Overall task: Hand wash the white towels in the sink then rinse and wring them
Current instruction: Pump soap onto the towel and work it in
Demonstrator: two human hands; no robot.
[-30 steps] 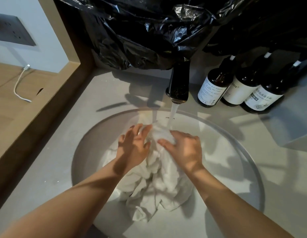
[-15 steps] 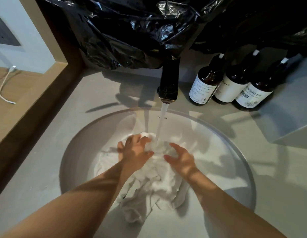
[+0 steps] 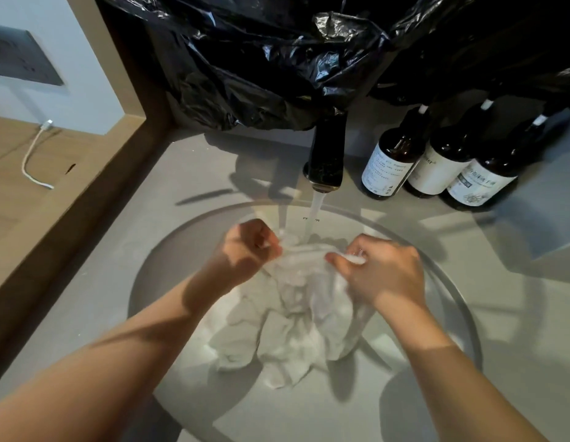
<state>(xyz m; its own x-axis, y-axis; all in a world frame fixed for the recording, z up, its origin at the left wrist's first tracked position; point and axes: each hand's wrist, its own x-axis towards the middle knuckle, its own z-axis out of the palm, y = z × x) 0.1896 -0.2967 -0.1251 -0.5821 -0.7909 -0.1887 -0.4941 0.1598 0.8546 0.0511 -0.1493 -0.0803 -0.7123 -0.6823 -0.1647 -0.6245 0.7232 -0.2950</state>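
A wet white towel (image 3: pixel 296 327) hangs bunched in the round grey sink (image 3: pixel 462 307). Its top edge is stretched between my two hands under the water running from the dark faucet (image 3: pixel 326 154). My left hand (image 3: pixel 245 250) grips the towel's left end with curled fingers. My right hand (image 3: pixel 382 272) pinches the right end between thumb and fingers. The lower folds of the towel trail down onto the basin floor.
Three brown bottles with white labels (image 3: pixel 436 161) stand on the grey counter behind the sink on the right. A black plastic bag (image 3: pixel 277 59) hangs over the faucet. A wooden ledge (image 3: pixel 70 193) borders the counter on the left, with a white cable (image 3: pixel 31 157) beyond it.
Both hands have gone from pressing flat on the towel to gripping it. They have lifted its top edge and pulled it taut under the water stream.
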